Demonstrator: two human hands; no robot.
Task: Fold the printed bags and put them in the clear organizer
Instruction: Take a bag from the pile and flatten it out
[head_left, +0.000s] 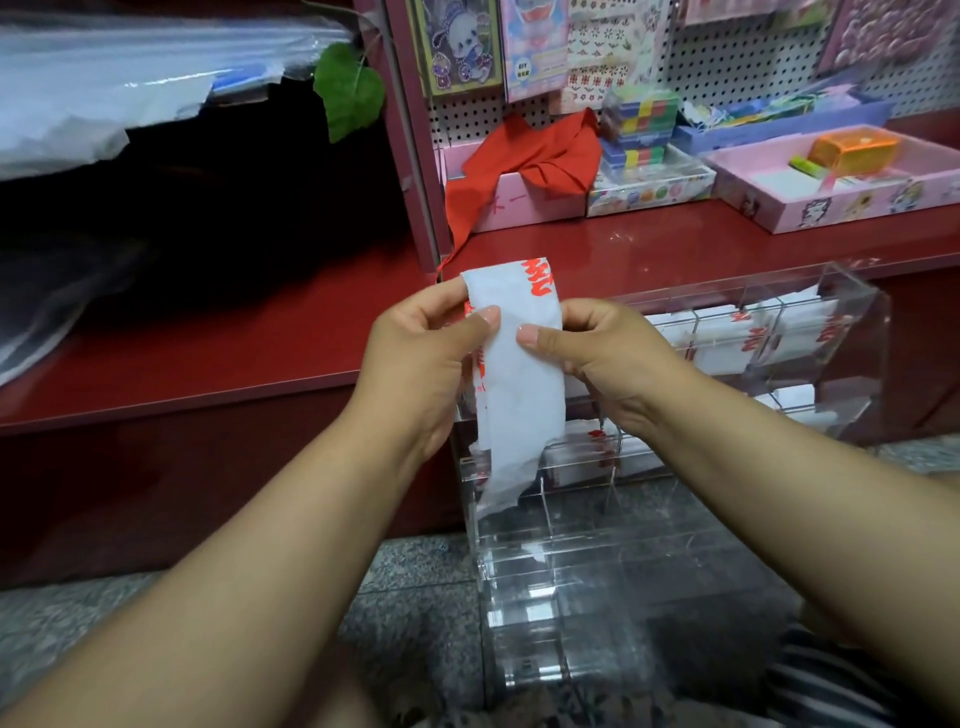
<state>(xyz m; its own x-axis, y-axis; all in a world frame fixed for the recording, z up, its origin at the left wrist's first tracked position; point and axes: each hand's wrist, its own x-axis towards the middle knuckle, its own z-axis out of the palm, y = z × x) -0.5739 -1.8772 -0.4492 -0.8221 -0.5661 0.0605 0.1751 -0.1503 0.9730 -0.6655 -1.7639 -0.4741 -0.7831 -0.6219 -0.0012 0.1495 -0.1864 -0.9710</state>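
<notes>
Mid-task. Left hand (415, 358) and right hand (597, 358) both pinch one printed bag (514, 374), folded to a narrow strip, held in the air just in front of the clear organizer (852, 322). Upper compartments already hold folded bags (727, 343); lower front tiers look empty. Left: finish this fold, slot it in. Can't tell how many bags remain.

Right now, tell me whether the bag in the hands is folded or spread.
Folded lengthwise, not finished. The printed bag is a narrow strip pinched between left hand and right hand, its loose tail hanging.
</notes>
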